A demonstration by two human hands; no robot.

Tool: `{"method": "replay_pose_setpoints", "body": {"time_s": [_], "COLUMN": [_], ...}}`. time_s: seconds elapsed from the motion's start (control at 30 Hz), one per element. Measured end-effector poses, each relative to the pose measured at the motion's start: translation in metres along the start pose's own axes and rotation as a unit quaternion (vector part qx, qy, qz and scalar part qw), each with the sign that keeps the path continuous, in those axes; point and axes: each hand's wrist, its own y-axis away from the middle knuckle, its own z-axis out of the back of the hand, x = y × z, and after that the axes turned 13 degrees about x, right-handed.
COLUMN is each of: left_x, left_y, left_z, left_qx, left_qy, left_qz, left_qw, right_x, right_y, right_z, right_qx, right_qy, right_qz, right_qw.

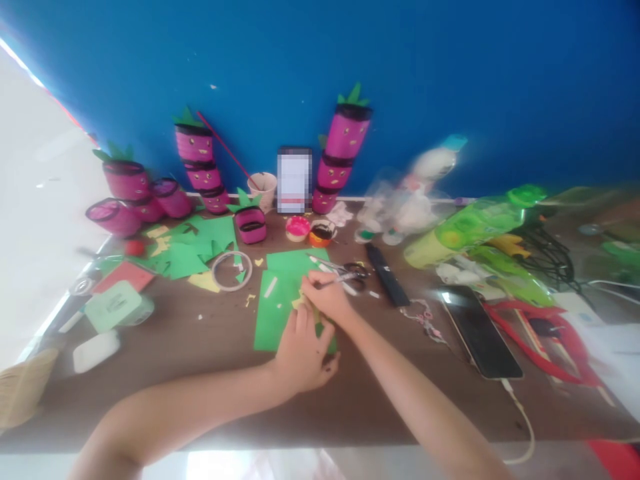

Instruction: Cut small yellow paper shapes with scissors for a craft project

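My right hand (327, 297) is closed in a pinch around a dark, slim pen (325, 284). It works over a small piece of yellow paper (299, 301), which the fingers partly cover. My left hand (303, 347) rests on the same spot with its fingers apart, their tips touching the yellow paper and the green sheet (267, 320) beneath. Dark smudges mark some left fingertips. A second green sheet (285, 259) lies just behind. Close to my right hand are scissors (355, 270) and white strips. The pen's tip is hidden by the fingers.
Pink segmented figures (334, 170) with green leafy tops line the blue wall. A phone (295, 180) stands upright between them. Paint pots (298, 229), a tape roll (231, 271) and green scraps (185, 257) lie around. Rightward are a black phone (483, 333) and a green bottle (465, 230).
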Motion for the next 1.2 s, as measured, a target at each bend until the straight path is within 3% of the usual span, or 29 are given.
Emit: {"method": "replay_pose_setpoints", "body": {"time_s": [0.63,1.0,1.2], "left_x": [0.0006,0.0020,0.0033], "left_y": [-0.0002,-0.0002,-0.0009], "left_z": [0.0018,0.0025,0.0051], "left_qx": [0.006,0.016,0.024], "left_qy": [0.011,0.007,0.009], "left_qz": [-0.002,-0.006,-0.015], "left_qw": [1.000,1.000,1.000], "right_x": [-0.0027,-0.0035,-0.0011], "right_y": [0.0002,0.0002,-0.0005], "right_z": [-0.0006,0.0030,0.0050], "right_qx": [-0.003,-0.067,-0.035], "right_qy": [0.007,-0.005,-0.008], "right_qz": [0.008,0.011,0.017], "right_qw": [1.000,0.998,0.999]}}
